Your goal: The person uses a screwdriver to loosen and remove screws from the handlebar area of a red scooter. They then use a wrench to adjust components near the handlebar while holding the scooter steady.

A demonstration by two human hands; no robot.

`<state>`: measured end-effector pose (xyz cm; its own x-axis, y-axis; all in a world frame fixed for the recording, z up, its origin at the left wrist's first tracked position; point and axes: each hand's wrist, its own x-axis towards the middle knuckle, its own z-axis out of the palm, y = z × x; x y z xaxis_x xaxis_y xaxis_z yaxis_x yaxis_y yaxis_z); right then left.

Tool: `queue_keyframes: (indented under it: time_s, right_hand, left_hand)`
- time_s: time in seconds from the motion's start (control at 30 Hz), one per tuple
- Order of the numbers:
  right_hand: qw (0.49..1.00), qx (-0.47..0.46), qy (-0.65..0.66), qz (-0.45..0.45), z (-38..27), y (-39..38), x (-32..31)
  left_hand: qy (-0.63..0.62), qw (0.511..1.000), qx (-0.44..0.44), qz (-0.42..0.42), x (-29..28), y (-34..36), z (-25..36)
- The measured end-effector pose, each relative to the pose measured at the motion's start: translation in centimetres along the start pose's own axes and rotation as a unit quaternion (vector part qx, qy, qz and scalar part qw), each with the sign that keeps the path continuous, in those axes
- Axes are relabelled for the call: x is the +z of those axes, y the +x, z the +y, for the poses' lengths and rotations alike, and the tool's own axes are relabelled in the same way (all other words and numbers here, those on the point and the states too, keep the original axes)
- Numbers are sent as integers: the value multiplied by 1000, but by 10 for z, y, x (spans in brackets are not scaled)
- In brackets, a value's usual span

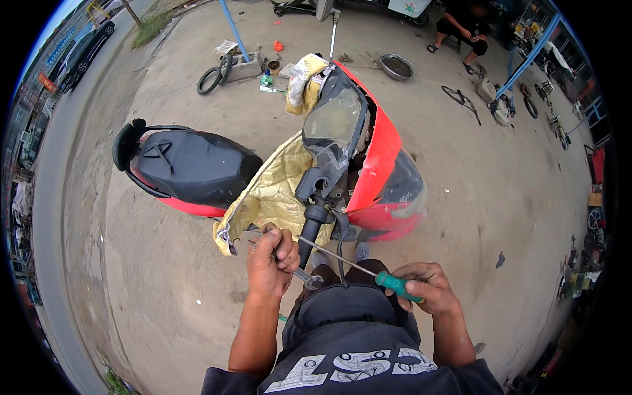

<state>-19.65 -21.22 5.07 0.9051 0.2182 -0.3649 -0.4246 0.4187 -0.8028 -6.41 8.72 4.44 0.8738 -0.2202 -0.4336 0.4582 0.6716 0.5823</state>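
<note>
My left hand (271, 260) is closed around an open-end wrench (311, 280), whose jaw sticks out toward my waist. In my right hand (428, 288) is a screwdriver (394, 286) by its green handle; its long shaft points up and left, and the tip lies over the black handlebar grip (305, 247), contact unclear. Both hands are close to the near handlebar of a scooter with a red front panel (376, 168). A brake lever (341, 234) hangs beside that grip. The instrument cover (334, 125) looks dusty.
A yellow quilted apron (270, 197) drapes between the handlebar and the black seat (197, 164). Tyres (210, 80) lie by a post base. A metal basin (396, 66) stands farther off. A person (464, 33) sits at the far right near scattered parts. A road runs along the left.
</note>
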Motion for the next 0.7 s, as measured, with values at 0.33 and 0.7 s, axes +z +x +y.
queue_keyframes:
  time_s: [0.33,0.7]
  right_hand:
    - [997,57,40,-20,30,-6,11]
    - [996,50,72,22,39,7,25]
  left_hand:
    - [-102,994,21,-38,-27,-21,11]
    - [-169,985,-3,-26,-43,-49,8]
